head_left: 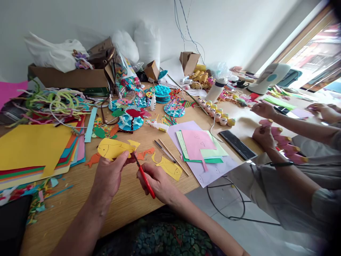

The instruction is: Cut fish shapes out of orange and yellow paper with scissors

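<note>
My left hand (110, 174) pinches a yellow paper fish (112, 148) near its tail, holding it above the wooden table (106, 217). Pencil-like lines mark the eye and outline on the paper. In my right hand (157, 181) is a pair of red-handled scissors (146, 179), its blades meeting the paper's tail edge. Orange fish cutouts (93, 160) lie under and beside the held piece. To the right of the scissors rests another yellow sheet (170, 169) with a fish drawn on it, near a pen (164, 151) and a thin wooden stick (174, 158).
Coloured paper sheets (32, 145) are stacked at left, beside paper scraps (39, 199). Pastel sheets (197, 142) and a black phone (237, 145) lie to the right. Blue decorated discs (130, 122) and a glue bottle (161, 127) stand behind. A co-worker's hands (263, 137) hold pink-and-yellow pieces.
</note>
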`<state>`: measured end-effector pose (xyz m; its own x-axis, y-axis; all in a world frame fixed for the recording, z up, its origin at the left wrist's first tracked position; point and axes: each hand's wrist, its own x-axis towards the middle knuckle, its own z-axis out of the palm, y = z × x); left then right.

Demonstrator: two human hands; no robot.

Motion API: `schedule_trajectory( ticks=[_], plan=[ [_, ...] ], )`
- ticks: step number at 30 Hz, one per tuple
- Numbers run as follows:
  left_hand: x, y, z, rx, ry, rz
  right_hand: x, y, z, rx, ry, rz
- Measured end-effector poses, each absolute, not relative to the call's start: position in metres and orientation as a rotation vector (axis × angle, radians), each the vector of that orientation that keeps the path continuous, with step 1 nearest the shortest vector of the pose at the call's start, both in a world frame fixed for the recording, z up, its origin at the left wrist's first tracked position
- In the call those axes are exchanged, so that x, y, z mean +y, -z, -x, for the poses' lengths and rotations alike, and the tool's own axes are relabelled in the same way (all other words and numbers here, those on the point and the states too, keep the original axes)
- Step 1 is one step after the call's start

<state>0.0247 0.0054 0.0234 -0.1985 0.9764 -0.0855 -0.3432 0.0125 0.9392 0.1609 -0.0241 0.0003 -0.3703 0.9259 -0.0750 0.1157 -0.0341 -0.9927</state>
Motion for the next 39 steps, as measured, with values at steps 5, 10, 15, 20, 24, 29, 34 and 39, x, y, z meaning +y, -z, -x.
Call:
schedule_trajectory(
  ticks=[5, 10, 15, 20, 24, 29, 34, 39],
  plan=[
    [0.007, -0.019, -0.025, 1.151, -1.407, -0.793, -0.022, 0.005, -0.164, -1.410, -1.640, 1.086],
    [0.007, -0.017, -0.020, 1.147, -1.342, -0.827, -0.021, 0.010, -0.165, -1.233, -1.877, 0.977],
    [0.004, -0.017, -0.017, 1.138, -1.315, -0.849, -0.022, 0.010, -0.162, -1.174, -1.908, 0.927],
    [0.002, -0.014, -0.019, 1.107, -1.357, -0.823, -0.025, 0.011, -0.158, -1.165, -1.897, 0.927],
    [0.001, -0.012, -0.022, 1.098, -1.380, -0.813, -0.026, 0.014, -0.157, -1.165, -1.895, 0.926],
    [0.002, -0.013, -0.028, 1.124, -1.386, -0.762, -0.026, 0.017, -0.157, -1.196, -1.878, 0.900],
    [0.001, -0.013, -0.031, 1.139, -1.399, -0.714, -0.025, 0.019, -0.157, -1.203, -1.864, 0.882],
    [0.000, -0.013, -0.032, 1.134, -1.414, -0.683, -0.026, 0.025, -0.157, -1.224, -1.850, 0.856]
  ],
)
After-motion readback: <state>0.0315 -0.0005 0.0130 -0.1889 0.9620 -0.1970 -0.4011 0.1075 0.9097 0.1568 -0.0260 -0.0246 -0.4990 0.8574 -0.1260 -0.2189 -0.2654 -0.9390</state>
